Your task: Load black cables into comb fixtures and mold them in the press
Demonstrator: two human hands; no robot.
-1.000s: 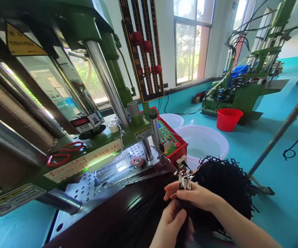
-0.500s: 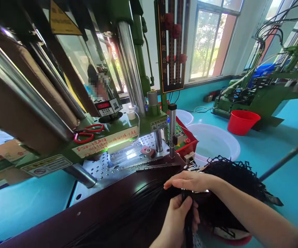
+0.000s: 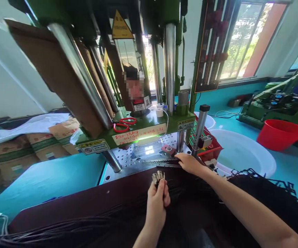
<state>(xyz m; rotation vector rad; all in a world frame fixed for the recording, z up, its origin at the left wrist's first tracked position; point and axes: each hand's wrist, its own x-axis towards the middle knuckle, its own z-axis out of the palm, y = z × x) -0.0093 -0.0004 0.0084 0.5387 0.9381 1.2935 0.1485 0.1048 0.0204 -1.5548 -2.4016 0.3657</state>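
I note the left hand [image 3: 157, 196] closed round short silver metal connectors [image 3: 158, 175], upright above the dark-brown table [image 3: 68, 206]. Long, narrow grey metal strips [image 3: 161, 161] lie crosswise beyond, nearer the right hand [image 3: 189, 164]; I cannot tell its grip.

Connectors [image 3: 157, 176] in left hand [image 3: 156, 199], before press [image 3: 149, 121]; scissors [image 3: 124, 123] on press, left of roll [image 3: 159, 112]; basin [image 3: 244, 151] right, bucket [image 3: 276, 138] beyond.

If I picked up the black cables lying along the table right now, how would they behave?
Probably floppy: the cables lie in long, gently bowed runs. They might tangle, being many thin strands bunched together.
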